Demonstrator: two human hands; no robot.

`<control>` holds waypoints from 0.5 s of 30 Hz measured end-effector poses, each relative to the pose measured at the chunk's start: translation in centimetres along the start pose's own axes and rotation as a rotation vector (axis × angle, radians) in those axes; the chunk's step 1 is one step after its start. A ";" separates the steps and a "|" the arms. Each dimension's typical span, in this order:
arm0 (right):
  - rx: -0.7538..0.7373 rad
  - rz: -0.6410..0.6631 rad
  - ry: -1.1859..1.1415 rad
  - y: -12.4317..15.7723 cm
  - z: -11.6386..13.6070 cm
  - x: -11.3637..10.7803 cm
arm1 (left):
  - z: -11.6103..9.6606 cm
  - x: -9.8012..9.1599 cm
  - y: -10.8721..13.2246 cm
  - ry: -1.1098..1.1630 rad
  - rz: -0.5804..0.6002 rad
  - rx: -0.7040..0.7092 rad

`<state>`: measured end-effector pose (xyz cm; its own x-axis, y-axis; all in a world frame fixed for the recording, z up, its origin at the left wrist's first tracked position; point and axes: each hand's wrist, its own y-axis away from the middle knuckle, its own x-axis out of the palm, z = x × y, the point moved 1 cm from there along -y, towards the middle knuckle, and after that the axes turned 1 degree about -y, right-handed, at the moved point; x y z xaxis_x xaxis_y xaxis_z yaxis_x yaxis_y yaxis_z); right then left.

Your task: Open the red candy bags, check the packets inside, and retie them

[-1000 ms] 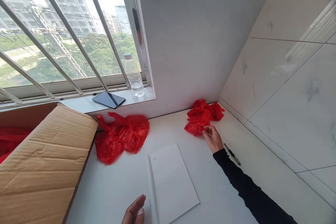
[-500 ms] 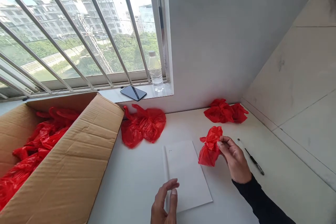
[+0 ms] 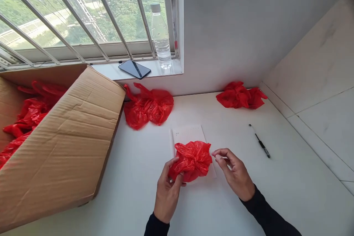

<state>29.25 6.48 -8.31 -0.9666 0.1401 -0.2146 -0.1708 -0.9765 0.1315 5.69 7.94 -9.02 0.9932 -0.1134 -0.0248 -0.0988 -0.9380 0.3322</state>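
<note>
A knotted red plastic bag (image 3: 193,160) is held up over the white notebook (image 3: 190,132). My left hand (image 3: 168,188) grips its left side between thumb and fingers. Just off the bag's right edge is my right hand (image 3: 235,173), its fingers curved and slightly apart, with nothing visible in them. The bag covers much of the notebook, which lies on the white table. What is inside the bag cannot be made out.
A cardboard box (image 3: 83,132) with red bags (image 3: 30,114) stands at left. Two red bag bundles (image 3: 149,107) (image 3: 240,96) rest by the wall. A black pen (image 3: 261,142) lies at right. On the sill are a phone (image 3: 135,69) and a water bottle (image 3: 162,40).
The red bag has moved left from my right hand into my left hand, over the notebook. My left hand has closed on it, and my right has let go. The view has tilted down.
</note>
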 end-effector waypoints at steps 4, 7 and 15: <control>-0.267 0.022 0.241 0.0 0.3 0.4 | 0.1 -0.2 0.1 -0.070 0.041 0.012; -0.401 0.142 0.394 -0.2 0.7 1.5 | 0.1 0.1 0.3 -0.179 0.036 0.089; -0.360 0.172 0.405 -0.6 1.1 2.8 | -0.5 1.3 1.0 -0.735 -0.240 0.635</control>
<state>26.42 7.65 -7.92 -0.8122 -0.0307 -0.5826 0.1271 -0.9839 -0.1253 6.97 6.98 -8.19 0.7282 0.1287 -0.6731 -0.1276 -0.9395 -0.3178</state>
